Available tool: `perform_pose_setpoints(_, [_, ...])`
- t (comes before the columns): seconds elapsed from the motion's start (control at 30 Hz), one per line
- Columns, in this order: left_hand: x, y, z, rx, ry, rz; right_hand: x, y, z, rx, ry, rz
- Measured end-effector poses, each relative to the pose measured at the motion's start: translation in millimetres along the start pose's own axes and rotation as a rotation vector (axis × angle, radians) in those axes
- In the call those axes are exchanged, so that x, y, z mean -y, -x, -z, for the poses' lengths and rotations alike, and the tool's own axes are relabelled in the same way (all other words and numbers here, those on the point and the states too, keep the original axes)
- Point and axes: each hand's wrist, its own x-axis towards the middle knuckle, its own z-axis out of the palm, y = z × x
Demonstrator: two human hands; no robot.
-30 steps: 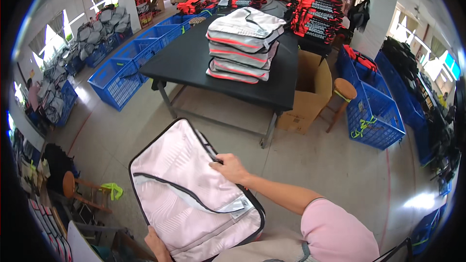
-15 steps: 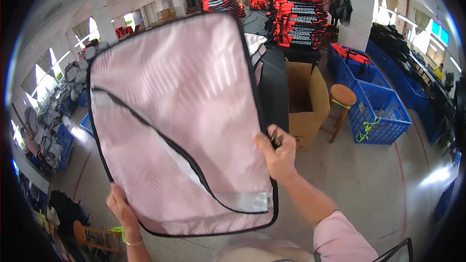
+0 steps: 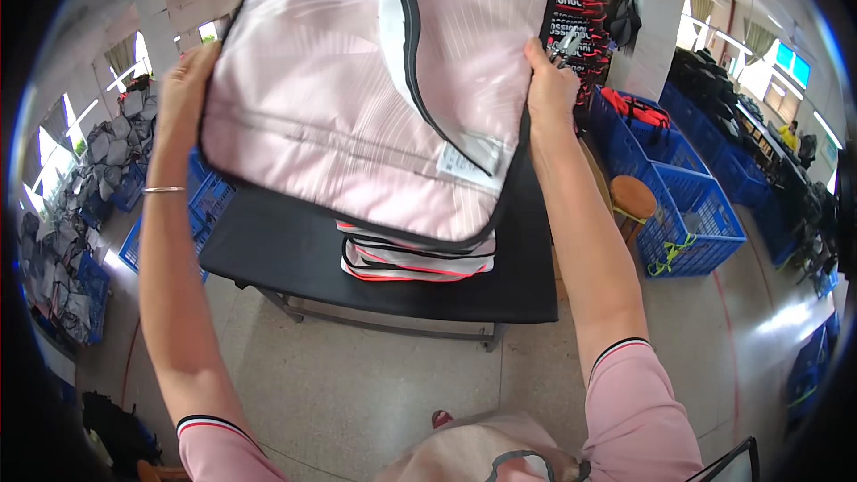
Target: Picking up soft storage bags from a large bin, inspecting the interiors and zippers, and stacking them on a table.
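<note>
A large pink fabric bag panel with black edging hangs stretched between my hands, its top running out of the picture. A long black-edged opening curves down it, showing white inside, with a small white label near the lower right corner. My left hand is closed on the panel's left edge. Gripping the right edge, my right hand also has metal snips sticking out beyond its fingers. Below the panel, a stack of pink, white and black pieces lies on the black table, partly covered from view.
Behind my right hand rises a pile of red and black bags. Blue crates and a round wooden stool stand on the right. Grey bundles and more blue crates line the left side.
The panel has moved up and away from me, out over the table. Both arms are now stretched forward, and the left hand has risen along the left edge. The table's stack has come into view.
</note>
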Motion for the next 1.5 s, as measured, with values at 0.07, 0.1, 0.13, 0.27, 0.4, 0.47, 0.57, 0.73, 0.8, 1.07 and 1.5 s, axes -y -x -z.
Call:
perform_pose_setpoints(0.07, [55.3, 11.3, -46.7, -0.031, -0.039, 0.021, -33.8, -10.3, -6.5, -0.087, 0.157, -0.047])
perform_pose_setpoints(0.1, [82.2, 19.1, -57.9, 0.049, -0.148, 0.131, -58.4, -16.7, -5.8, -0.078, 0.174, -0.056])
perform_pose_setpoints(0.13, [109.8, 30.3, -67.6, 0.130, -0.260, 0.244, -87.2, -24.4, -3.1, -0.066, 0.193, -0.070])
perform_pose_setpoints(0.27, [164.4, 82.0, -95.2, 0.184, -0.175, 0.293, -176.5, -42.7, 28.1, 0.056, 0.476, -0.265])
perform_pose_setpoints(0.4, [162.9, 87.2, -89.1, 0.058, 0.121, 0.427, -187.7, -30.0, 20.7, 0.111, 0.264, -0.217])
perform_pose_setpoints(0.47, [160.0, 75.0, -89.2, -0.038, 0.197, 0.402, -166.0, -40.6, 10.8, 0.192, 0.396, -0.250])
perform_pose_setpoints(0.57, [164.2, 57.3, -93.6, -0.047, 0.353, 0.445, -173.3, -53.0, 11.8, 0.187, 0.297, -0.236])
perform_pose_setpoints(0.73, [201.7, 97.2, -69.4, 0.269, -0.022, 0.135, -199.0, -48.0, 59.7, 0.292, -0.108, -0.616])
perform_pose_setpoints(0.8, [225.6, 112.6, -50.0, 0.203, 0.518, 0.498, -220.3, -57.1, 95.2, 0.101, -0.128, -0.526])
perform_pose_setpoints(1.07, [192.7, 127.5, -83.4, -0.005, 0.666, 0.857, -267.0, 4.8, 95.5, 0.211, -0.117, -0.777])
perform_pose_setpoints(1.5, [194.5, 149.7, -73.2, -0.079, 0.620, 0.912, -254.5, 4.6, 41.9, 0.284, -0.295, -0.863])
